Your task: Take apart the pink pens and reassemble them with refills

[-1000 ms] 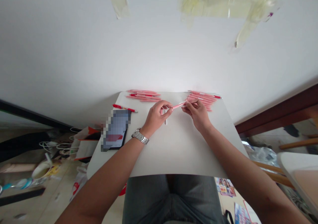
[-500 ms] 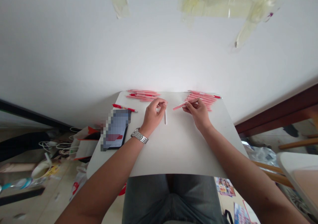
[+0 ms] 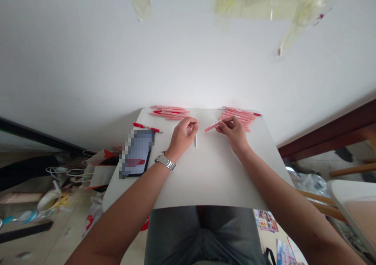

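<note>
My right hand (image 3: 233, 131) pinches a pink pen barrel (image 3: 213, 126), its free end pointing left over the table. My left hand (image 3: 183, 133) has thumb and forefinger pressed together; whatever lies between the tips is too small to make out. Just under the left fingers is a slim white stick (image 3: 196, 140), partly hidden by the hand. Behind my left hand a row of pink pens (image 3: 170, 109) lies at the table's far edge, a red one among them. Several more pink pens (image 3: 242, 118) lie behind and beside my right hand.
On the white table's (image 3: 217, 178) left side lie a phone (image 3: 136, 155) and a red pen (image 3: 147, 127) above it. A white wall (image 3: 188, 61) with tape rises directly behind the table. Bags and cables (image 3: 73, 173) are on the floor at left; another white surface (image 3: 349, 202) stands at right.
My left hand has shifted very slightly right and down, its fingertips still together. The right hand and the pink pen barrel have barely moved.
</note>
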`<control>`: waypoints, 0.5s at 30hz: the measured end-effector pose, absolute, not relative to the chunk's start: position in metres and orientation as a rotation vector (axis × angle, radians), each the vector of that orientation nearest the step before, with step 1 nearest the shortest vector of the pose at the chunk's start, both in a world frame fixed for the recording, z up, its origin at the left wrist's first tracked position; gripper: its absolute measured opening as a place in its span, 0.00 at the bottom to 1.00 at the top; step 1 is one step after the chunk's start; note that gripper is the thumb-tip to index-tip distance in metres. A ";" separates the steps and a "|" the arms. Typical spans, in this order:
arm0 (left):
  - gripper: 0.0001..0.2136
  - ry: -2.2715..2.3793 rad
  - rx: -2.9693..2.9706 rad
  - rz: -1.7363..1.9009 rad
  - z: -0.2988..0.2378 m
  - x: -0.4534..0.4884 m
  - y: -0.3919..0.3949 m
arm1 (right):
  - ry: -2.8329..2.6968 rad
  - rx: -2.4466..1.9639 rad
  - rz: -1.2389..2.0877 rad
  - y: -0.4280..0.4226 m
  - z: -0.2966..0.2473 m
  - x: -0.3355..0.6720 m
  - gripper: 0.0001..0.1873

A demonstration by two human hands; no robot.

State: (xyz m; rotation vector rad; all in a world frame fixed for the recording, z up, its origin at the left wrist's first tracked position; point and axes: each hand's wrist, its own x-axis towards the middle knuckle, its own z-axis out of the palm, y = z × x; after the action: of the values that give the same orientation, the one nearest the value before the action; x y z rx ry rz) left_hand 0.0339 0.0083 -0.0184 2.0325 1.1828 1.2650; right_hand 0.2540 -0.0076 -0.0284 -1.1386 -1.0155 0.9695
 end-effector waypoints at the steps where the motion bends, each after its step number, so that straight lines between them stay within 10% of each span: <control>1: 0.07 1.188 2.028 1.264 -0.018 0.034 0.008 | -1.016 -1.138 0.969 -0.008 -0.028 0.254 0.24; 15: 0.06 1.092 2.197 1.139 -0.010 0.033 0.002 | -1.027 -1.157 0.952 -0.007 -0.030 0.255 0.24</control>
State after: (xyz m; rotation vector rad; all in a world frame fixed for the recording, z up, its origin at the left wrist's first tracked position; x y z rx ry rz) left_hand 0.0333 0.0022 -0.0097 2.1969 1.0919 1.1395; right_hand 0.2553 -0.0066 -0.0299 -1.1567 -1.0272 0.9521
